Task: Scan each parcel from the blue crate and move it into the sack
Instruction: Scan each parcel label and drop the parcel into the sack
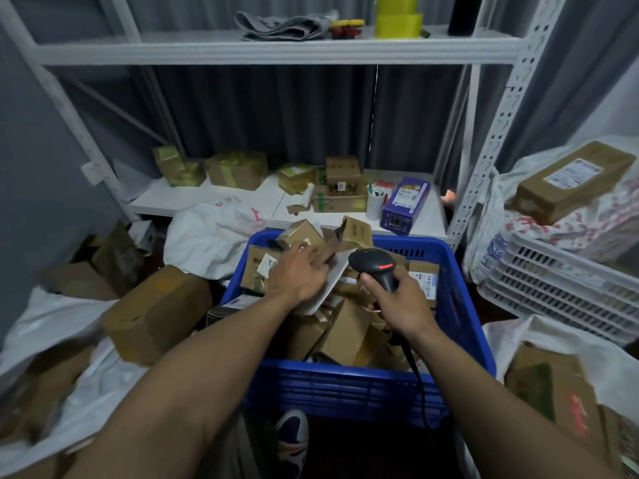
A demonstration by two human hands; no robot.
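Blue crate [463, 305] mostly full; left hand [299, 274] holds a flat parcel [330, 288], right hand [403, 300] grips the scanner [371, 262]; eight-o'clock sack [86, 402] holds some boxes.

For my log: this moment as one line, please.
left hand: holds flat parcel | right hand: grips scanner | blue crate: many parcels

The crate [463, 305] is blue, its parcels [345, 333] brown. The scanner [375, 267] is black (one red stripe glows). The white sack [204, 243] at ten o'clock bears red print; the box [404, 205] at one o'clock is purple.
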